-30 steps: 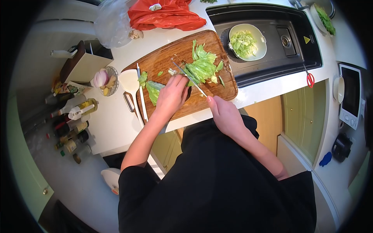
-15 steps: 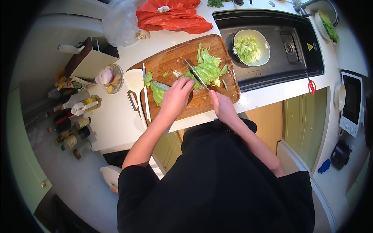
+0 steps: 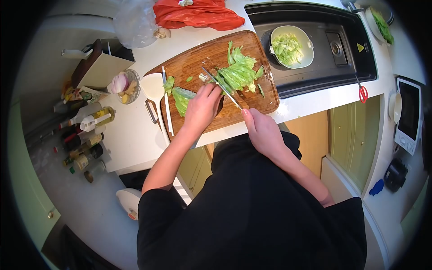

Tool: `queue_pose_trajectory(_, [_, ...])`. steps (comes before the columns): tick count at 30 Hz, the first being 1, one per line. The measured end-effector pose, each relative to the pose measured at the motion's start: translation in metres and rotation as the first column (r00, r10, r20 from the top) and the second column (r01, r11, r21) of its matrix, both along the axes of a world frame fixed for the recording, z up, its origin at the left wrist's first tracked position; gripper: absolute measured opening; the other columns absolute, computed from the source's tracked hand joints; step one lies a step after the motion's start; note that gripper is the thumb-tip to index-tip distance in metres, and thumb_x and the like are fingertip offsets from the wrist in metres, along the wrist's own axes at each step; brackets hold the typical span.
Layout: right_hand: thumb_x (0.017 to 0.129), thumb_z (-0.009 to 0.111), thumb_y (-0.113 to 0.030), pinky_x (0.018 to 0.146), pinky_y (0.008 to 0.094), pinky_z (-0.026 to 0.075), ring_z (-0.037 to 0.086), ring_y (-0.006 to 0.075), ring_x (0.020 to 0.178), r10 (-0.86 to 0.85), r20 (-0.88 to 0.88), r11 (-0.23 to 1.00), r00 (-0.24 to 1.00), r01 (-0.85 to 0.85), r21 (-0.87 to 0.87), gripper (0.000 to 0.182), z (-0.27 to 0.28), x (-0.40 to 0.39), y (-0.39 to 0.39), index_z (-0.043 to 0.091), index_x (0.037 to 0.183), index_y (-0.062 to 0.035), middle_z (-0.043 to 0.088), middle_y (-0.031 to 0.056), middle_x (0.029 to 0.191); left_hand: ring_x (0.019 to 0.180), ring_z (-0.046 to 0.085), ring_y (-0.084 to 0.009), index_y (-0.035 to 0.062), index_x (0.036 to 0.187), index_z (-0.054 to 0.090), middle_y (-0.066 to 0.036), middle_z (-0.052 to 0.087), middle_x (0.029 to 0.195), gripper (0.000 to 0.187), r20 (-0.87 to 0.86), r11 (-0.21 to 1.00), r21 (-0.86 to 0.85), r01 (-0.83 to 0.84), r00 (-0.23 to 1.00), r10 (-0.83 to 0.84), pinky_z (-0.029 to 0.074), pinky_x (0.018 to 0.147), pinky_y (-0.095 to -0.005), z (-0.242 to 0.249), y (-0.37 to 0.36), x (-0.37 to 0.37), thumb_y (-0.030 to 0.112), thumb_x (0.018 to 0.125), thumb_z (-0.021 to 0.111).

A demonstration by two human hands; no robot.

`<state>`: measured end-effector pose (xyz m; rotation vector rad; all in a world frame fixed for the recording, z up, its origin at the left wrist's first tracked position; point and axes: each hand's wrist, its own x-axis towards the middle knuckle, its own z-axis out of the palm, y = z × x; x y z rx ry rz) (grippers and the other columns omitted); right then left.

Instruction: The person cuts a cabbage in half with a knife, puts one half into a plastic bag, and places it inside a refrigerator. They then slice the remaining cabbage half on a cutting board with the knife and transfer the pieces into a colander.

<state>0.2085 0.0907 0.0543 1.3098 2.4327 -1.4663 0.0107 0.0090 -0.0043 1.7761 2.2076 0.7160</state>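
Note:
My right hand (image 3: 263,128) is closed on the handle of a knife (image 3: 223,88), its blade pointing up and left over a wooden cutting board (image 3: 198,51). Beside the blade, my left hand (image 3: 203,105) has its fingers curled together on lettuce, with uncut lettuce (image 3: 181,100) showing to its left. Cut lettuce (image 3: 240,74) lies in a heap to the right of the blade. A white spatula (image 3: 153,87) and white chopsticks (image 3: 167,105) rest along the board's left side.
A bowl of shredded lettuce (image 3: 291,47) sits in the black sink (image 3: 310,83). Red scissors (image 3: 362,93) lie on the counter at right. A knife block (image 3: 104,67), a glass dish of onion (image 3: 120,84) and several bottles (image 3: 92,119) stand left. Behind the board lies a red bag (image 3: 198,13).
The knife's blade has shifted left toward my left hand, away from the cut heap. The view has tilted slightly, so the board and sink appear higher.

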Motion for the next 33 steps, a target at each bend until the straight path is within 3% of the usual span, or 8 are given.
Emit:
queue_pose_trajectory(7, [0.111,0.045,-0.037,0.07,0.0594,0.05,0.065,0.0505,0.076,-0.005,-0.026,1.0,1.0,0.004,-0.008,0.049,-0.015,-0.001,0.004,0.063,0.089,0.0032,0.067,0.0304,0.077,0.101,0.065,-0.0299,0.0077,0.114,0.066,-0.008,0.065,0.113,0.023,-0.017,1.0,0.004,0.011,1.0,-0.011,0.058,0.075,-0.0422,0.0,0.003,0.001,0.011,0.092,0.07])
queue_pose_trajectory(12, [0.112,0.043,-0.037,0.075,0.0603,0.051,0.066,0.0515,0.082,0.023,-0.053,1.0,0.998,-0.023,0.007,0.053,-0.056,-0.012,0.014,0.066,0.087,0.0046,0.067,0.0324,0.081,0.103,0.065,-0.0294,0.0086,0.119,0.065,-0.007,0.066,0.116,0.029,0.005,1.0,-0.01,0.025,1.0,-0.025,0.058,0.077,-0.0421,-0.002,0.003,-0.001,0.009,0.091,0.07])
queue_pose_trajectory(16, [0.112,0.041,-0.038,0.078,0.0585,0.049,0.064,0.0523,0.086,-0.051,-0.09,0.994,0.995,0.042,-0.102,0.052,-0.078,-0.011,0.014,0.066,0.091,0.0028,0.068,0.0301,0.086,0.108,0.066,-0.032,0.0063,0.117,0.066,-0.009,0.067,0.119,0.028,0.037,1.0,-0.029,-0.003,0.999,0.004,0.057,0.082,-0.0423,0.0,0.001,0.002,0.004,0.089,0.071])
queue_pose_trajectory(19, [0.114,0.04,-0.038,0.066,0.0437,0.044,0.053,0.0323,0.065,-0.13,-0.09,0.973,0.987,0.11,-0.202,0.052,-0.072,-0.011,0.014,0.058,0.086,0.0028,0.054,0.0157,0.068,0.106,0.066,-0.0315,0.0065,0.116,0.066,-0.009,0.067,0.118,0.027,0.011,1.0,0.018,-0.01,1.0,0.01,0.057,0.082,-0.0417,-0.004,-0.002,0.005,0.005,0.089,0.072])
queue_pose_trajectory(22, [0.112,0.041,-0.037,0.077,0.0568,0.048,0.063,0.0512,0.087,-0.128,-0.048,0.973,0.991,0.116,-0.199,0.049,-0.034,-0.01,0.013,0.065,0.095,0.0029,0.067,0.0297,0.086,0.104,0.066,-0.0312,0.0066,0.115,0.067,-0.009,0.067,0.116,0.026,-0.019,0.998,0.061,-0.036,0.999,0.037,0.057,0.081,-0.0418,-0.002,-0.002,0.008,0.005,0.089,0.072])
queue_pose_trajectory(27, [0.112,0.043,-0.037,0.073,0.0572,0.048,0.064,0.0503,0.081,-0.029,-0.031,0.996,0.999,0.026,-0.087,0.048,0.0,-0.004,0.009,0.062,0.092,0.0018,0.067,0.0282,0.082,0.1,0.066,-0.0319,0.0061,0.11,0.066,-0.009,0.066,0.112,0.023,0.003,0.997,0.04,-0.07,0.998,0.07,0.057,0.077,-0.043,-0.006,-0.004,0.01,0.005,0.088,0.073])
queue_pose_trajectory(33, [0.112,0.044,-0.038,0.069,0.0582,0.049,0.064,0.0497,0.076,0.01,0.021,1.0,1.0,-0.01,-0.029,0.048,0.0,-0.002,0.001,0.061,0.088,0.0008,0.066,0.0277,0.076,0.098,0.065,-0.0294,0.0084,0.109,0.066,-0.008,0.064,0.109,0.019,-0.033,0.998,0.015,-0.06,0.998,0.061,0.058,0.073,-0.0419,-0.005,-0.004,0.009,0.009,0.09,0.069])
